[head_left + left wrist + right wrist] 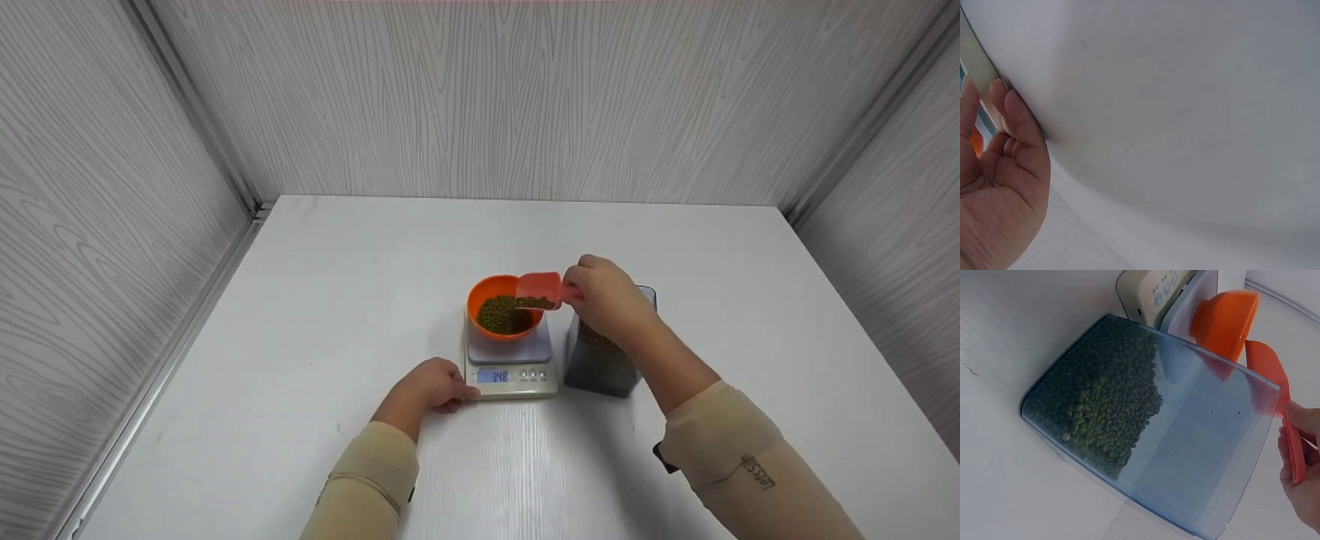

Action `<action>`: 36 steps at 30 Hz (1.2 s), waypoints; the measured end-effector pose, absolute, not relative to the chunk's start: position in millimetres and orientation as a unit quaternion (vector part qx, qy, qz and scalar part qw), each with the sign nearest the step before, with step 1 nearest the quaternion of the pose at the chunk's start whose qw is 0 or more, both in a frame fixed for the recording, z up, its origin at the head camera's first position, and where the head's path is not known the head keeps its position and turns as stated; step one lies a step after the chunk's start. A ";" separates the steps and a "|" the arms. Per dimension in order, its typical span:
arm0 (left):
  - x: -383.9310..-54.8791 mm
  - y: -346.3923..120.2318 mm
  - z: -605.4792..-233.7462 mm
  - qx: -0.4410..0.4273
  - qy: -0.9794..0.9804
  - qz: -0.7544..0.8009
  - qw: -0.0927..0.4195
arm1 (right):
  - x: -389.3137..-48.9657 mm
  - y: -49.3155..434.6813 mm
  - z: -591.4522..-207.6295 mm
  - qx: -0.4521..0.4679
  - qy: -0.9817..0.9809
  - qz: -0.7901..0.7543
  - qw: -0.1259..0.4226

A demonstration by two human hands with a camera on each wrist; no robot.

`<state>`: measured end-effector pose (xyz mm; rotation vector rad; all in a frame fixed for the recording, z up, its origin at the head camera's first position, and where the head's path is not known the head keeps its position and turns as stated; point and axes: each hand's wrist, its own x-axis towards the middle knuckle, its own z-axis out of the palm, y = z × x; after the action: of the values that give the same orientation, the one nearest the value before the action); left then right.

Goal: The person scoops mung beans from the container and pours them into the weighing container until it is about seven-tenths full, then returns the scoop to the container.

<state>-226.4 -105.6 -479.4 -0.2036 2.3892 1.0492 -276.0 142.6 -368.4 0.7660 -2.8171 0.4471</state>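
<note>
My right hand [609, 296] grips the handle of a red scoop [540, 289]. Small green beans lie in the scoop, which is tilted over the orange bowl [475, 300]. More of those beans, likely mung beans, cover the bowl's bottom. Under the bowl is a kitchen scale [510, 351] with a lit display whose digits look like 348. At the scale's front left corner, my left hand [436, 384] pinches the edge between thumb and curled fingers. In the right wrist view, a clear container [1202, 433] partly filled with green beans stands beside the scale.
A white table [360, 270] carries everything. Pale wood-grain panels [480, 97] rise behind it and on both sides. The container stands close to the scale's right side, below my right forearm.
</note>
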 end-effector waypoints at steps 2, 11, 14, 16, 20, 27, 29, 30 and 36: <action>-226.6 -105.3 -479.7 -0.076 0.882 0.385 0.259 | -275.0 141.6 -368.2 0.262 -0.948 0.147 0.105; -227.0 -105.6 -480.9 -0.066 0.886 0.380 0.259 | -271.1 137.3 -367.5 0.292 -0.938 0.112 0.147; -227.3 -105.5 -480.9 -0.066 0.886 0.380 0.259 | -270.4 136.3 -367.5 0.307 -0.932 0.101 0.163; -227.5 -105.5 -480.7 -0.067 0.886 0.379 0.259 | -269.4 135.7 -366.8 0.315 -0.930 0.089 0.170; -228.1 -105.8 -481.0 -0.074 0.885 0.378 0.262 | -266.8 133.4 -364.0 0.325 -0.927 0.063 0.175; -227.9 -105.9 -481.5 -0.068 0.887 0.375 0.261 | -266.3 131.6 -362.0 0.353 -0.916 0.027 0.192; -227.8 -105.5 -480.7 -0.069 0.888 0.373 0.262 | -266.7 131.6 -361.9 0.366 -0.909 0.017 0.200; -227.8 -105.3 -480.2 -0.070 0.887 0.373 0.262 | -266.8 131.5 -361.7 0.374 -0.905 0.012 0.203; -227.7 -104.7 -479.0 -0.069 0.887 0.373 0.263 | -266.6 131.4 -361.0 0.403 -0.893 -0.011 0.199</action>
<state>-227.7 -104.7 -479.0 -0.1876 2.3992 1.0075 -266.6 131.4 -361.0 1.1255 -2.4979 -0.0301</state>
